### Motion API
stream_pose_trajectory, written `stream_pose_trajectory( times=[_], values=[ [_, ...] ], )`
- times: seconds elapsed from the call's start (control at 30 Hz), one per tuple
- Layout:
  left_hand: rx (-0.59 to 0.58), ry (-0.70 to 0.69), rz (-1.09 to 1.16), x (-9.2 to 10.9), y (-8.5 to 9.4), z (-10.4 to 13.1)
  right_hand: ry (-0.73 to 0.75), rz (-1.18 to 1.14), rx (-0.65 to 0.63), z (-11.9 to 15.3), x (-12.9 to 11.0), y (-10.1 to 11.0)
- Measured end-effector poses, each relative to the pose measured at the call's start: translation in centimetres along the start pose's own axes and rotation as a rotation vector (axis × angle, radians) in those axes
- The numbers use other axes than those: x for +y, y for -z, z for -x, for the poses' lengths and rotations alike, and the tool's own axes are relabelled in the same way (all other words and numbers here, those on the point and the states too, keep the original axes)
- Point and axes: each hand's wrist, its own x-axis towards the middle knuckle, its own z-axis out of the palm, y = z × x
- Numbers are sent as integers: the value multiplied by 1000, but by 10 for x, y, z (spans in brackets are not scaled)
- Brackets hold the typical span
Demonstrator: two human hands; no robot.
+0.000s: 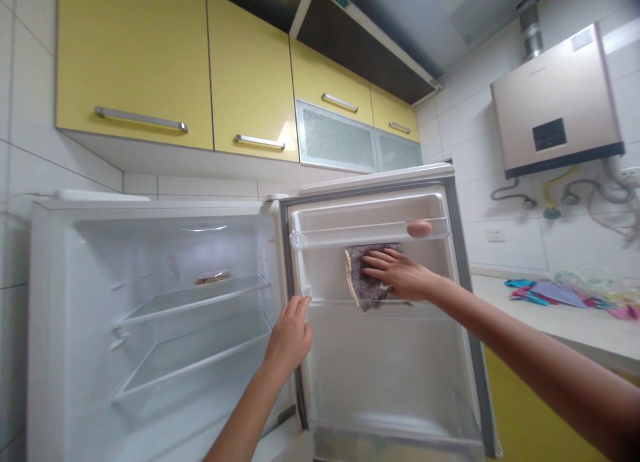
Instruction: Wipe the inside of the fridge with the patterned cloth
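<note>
A grey-brown cloth (367,275) with a pale edge is pressed against the inner side of the open fridge door (390,369). My right hand (400,275) lies over it with fingers stretched, holding it between the two upper door shelves. Above the cloth, a brown egg (419,229) sits in the top door shelf (350,233). My left hand (289,335) has its fingers curled at the left end of the clear middle door shelf (340,307); its exact grip is partly hidden.
Inside the fridge (165,249), a small packet (213,277) rests on the upper glass shelf (200,299). Yellow cabinets (135,55) hang above. At right, colourful cloths (560,293) lie on the counter (505,319), below a water heater (555,109).
</note>
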Motion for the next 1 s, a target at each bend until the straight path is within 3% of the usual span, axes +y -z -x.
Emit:
stream_pose_trajectory(
  times=[0.27, 0.43, 0.73, 1.0],
  values=[
    [-38, -13, -31, 8, 6, 2, 78, 11, 33, -102, -49, -23],
    [-105, 8, -107, 11, 9, 0, 63, 38, 60, -131, -67, -29],
    [-156, 48, -232, 18, 13, 0, 134, 10, 50, -106, -42, -27],
    [-134, 58, -196, 17, 11, 1, 102, -15, 35, -43, -8, -13]
  ],
)
